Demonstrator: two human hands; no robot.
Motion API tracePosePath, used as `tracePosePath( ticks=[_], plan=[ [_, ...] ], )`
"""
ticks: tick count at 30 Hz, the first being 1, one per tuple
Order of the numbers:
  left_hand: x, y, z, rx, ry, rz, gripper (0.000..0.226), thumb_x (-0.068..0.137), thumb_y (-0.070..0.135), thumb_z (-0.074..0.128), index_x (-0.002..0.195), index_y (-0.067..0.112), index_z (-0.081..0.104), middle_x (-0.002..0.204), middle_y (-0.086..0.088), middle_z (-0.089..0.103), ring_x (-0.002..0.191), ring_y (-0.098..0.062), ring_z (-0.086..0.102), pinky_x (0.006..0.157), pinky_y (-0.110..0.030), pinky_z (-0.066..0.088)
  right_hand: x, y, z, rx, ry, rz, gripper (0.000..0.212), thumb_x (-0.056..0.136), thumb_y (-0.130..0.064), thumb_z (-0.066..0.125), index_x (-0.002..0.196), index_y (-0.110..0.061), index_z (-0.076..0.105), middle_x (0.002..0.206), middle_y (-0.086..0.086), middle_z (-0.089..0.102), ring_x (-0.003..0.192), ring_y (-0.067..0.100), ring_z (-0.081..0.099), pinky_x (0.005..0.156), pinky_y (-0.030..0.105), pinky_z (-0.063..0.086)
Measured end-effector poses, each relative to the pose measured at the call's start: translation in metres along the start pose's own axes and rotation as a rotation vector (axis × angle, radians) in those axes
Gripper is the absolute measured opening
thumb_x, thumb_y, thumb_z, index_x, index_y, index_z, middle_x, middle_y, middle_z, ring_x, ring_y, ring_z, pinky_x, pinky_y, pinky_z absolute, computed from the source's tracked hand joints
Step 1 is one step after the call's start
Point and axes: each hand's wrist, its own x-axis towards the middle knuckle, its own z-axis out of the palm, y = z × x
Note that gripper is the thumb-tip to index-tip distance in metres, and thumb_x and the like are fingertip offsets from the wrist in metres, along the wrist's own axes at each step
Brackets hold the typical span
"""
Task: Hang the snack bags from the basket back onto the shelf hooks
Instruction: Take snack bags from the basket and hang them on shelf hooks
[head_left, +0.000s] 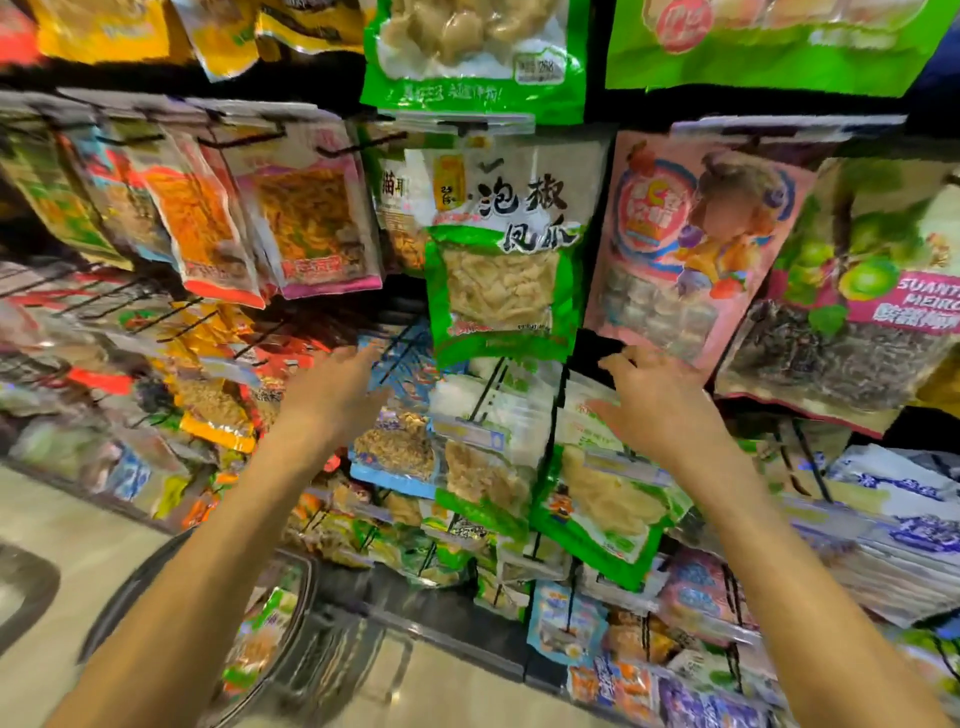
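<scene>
Snack bags of crinkly green and orange plastic (262, 623) lay in the dark round-rimmed basket (307, 592) at the lower left of the frame, well below both hands. Your left hand (337, 389) was stretched flat with nothing in it. Your right hand (657, 402) was loosely spread and empty too, just under the pink foil bag (691, 244). You would have done best to take one bag by its top edge, find the punched hole, and line it up with the bare black wire hook (491, 387) at centre.
</scene>
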Motion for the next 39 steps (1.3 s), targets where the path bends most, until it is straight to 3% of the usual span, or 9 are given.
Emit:
tracePosePath(
  ticks=[10, 17, 21, 26, 29, 39],
  plan=[
    [-0.075, -0.127, -0.009, 0.159, 0.053, -0.129, 0.06, 0.097, 0.053, 0.048, 0.146, 0.021, 0.037, 0.144, -0.012, 0.045, 0.137, -0.036, 0.035, 0.105, -0.052, 0.036, 0.009, -0.162, -0.003, -0.139, -0.117, -0.171, 0.057, 0.099, -0.048, 0.048, 0.146, -0.018, 0.037, 0.157, 0.011, 0.024, 0.144, 0.033, 0.023, 0.109, 0.048, 0.033],
    [-0.153, -0.272, -0.019, 0.203, 0.05, -0.268, 0.05, 0.097, 0.051, 0.046, 0.137, 0.021, 0.044, 0.141, -0.011, 0.045, 0.132, -0.035, 0.038, 0.104, -0.052, 0.036, -0.004, -0.318, 0.009, -0.204, -0.084, -0.318, 0.062, 0.096, -0.052, 0.05, 0.146, -0.016, 0.037, 0.148, 0.012, 0.036, 0.137, 0.034, 0.033, 0.105, 0.049, 0.038],
    [-0.209, -0.351, -0.02, 0.218, 0.04, -0.376, 0.058, 0.094, 0.056, 0.04, 0.141, 0.023, 0.044, 0.142, -0.011, 0.048, 0.131, -0.034, 0.043, 0.101, -0.049, 0.039, -0.017, -0.406, 0.021, -0.195, -0.08, -0.434, 0.056, 0.097, -0.046, 0.05, 0.143, -0.016, 0.04, 0.145, 0.014, 0.04, 0.134, 0.034, 0.036, 0.105, 0.049, 0.04],
    [-0.259, -0.434, -0.02, 0.284, -0.009, -0.429, 0.052, 0.093, 0.051, 0.051, 0.138, 0.026, 0.046, 0.14, -0.007, 0.05, 0.128, -0.032, 0.044, 0.1, -0.046, 0.042, -0.028, -0.493, 0.042, -0.182, -0.144, -0.503, 0.056, 0.095, -0.051, 0.051, 0.139, -0.018, 0.046, 0.144, 0.012, 0.043, 0.135, 0.033, 0.037, 0.104, 0.049, 0.038],
    [-0.267, -0.47, -0.02, 0.279, -0.073, -0.472, 0.057, 0.093, 0.051, 0.05, 0.144, 0.027, 0.04, 0.14, -0.008, 0.05, 0.13, -0.033, 0.043, 0.103, -0.048, 0.039, -0.026, -0.532, 0.053, -0.192, -0.219, -0.52, 0.058, 0.097, -0.051, 0.049, 0.143, -0.017, 0.041, 0.146, 0.013, 0.04, 0.136, 0.035, 0.036, 0.107, 0.051, 0.036],
    [-0.232, -0.553, 0.023, 0.269, -0.185, -0.468, 0.047, 0.095, 0.047, 0.044, 0.134, 0.022, 0.049, 0.132, -0.008, 0.054, 0.125, -0.033, 0.047, 0.099, -0.048, 0.04, 0.015, -0.617, 0.109, -0.161, -0.301, -0.548, 0.058, 0.098, -0.052, 0.047, 0.144, -0.016, 0.041, 0.148, 0.01, 0.039, 0.138, 0.036, 0.032, 0.104, 0.052, 0.037]
  ],
)
